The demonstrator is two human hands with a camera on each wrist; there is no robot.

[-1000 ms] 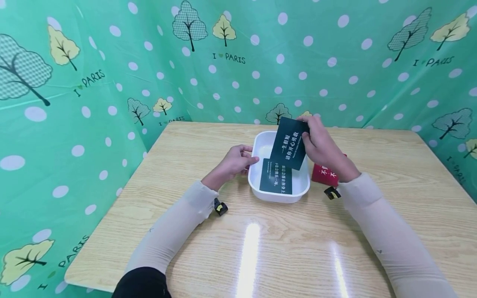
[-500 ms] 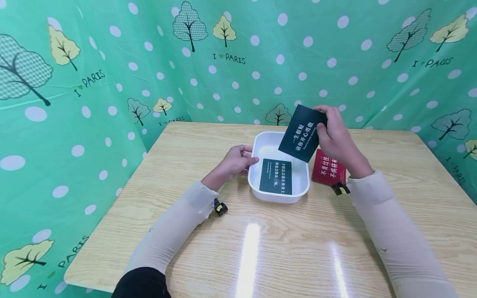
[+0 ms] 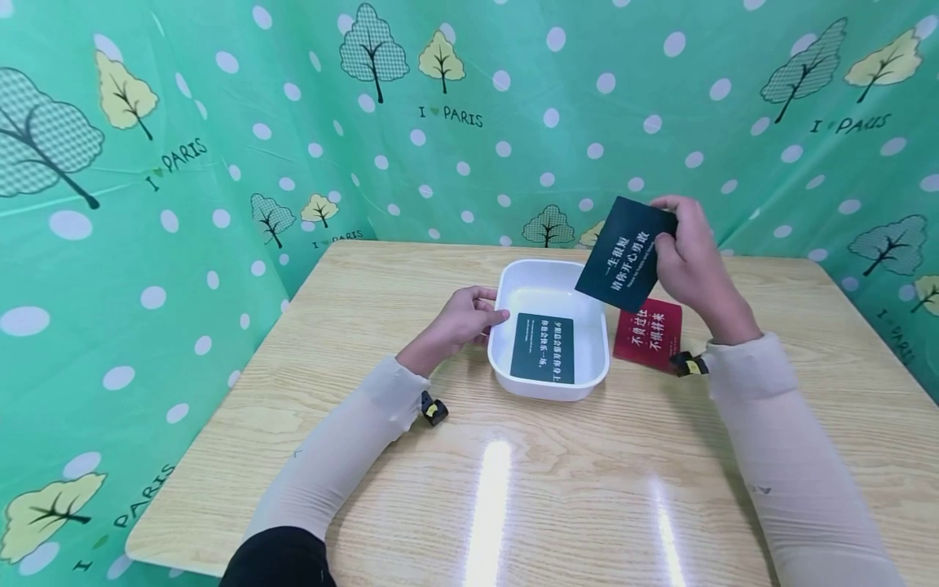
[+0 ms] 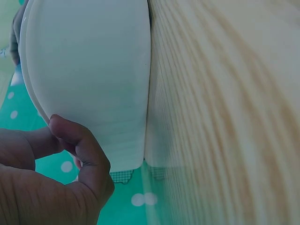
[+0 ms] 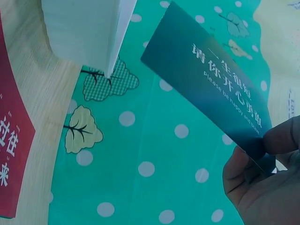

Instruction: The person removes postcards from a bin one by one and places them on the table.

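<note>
My right hand (image 3: 693, 265) pinches a dark green card (image 3: 627, 254) with white Chinese lettering by its right edge, raised to the right of the white plastic tub (image 3: 548, 390). In the right wrist view the card (image 5: 211, 86) slants up from between thumb and fingers. My left hand (image 3: 465, 318) grips the tub's left rim, thumb on top and fingers outside; the left wrist view has this hand (image 4: 70, 164) at the tub's side wall (image 4: 93, 84). Inside the tub lies another green card (image 3: 543, 349). A red card (image 3: 649, 333) rests on the table right of the tub, partly covered by the held card.
The wooden table (image 3: 411, 489) carries all this, with light reflections toward the front. Behind and to the left hangs a green dotted curtain (image 3: 513, 179) with printed trees. A black and yellow strap piece (image 3: 689, 364) shows at my right cuff, a similar one (image 3: 434, 409) at the left.
My right hand has moved right with the green card, away from over the tub. More of the tub and the card in it now shows. The left hand has stayed put.
</note>
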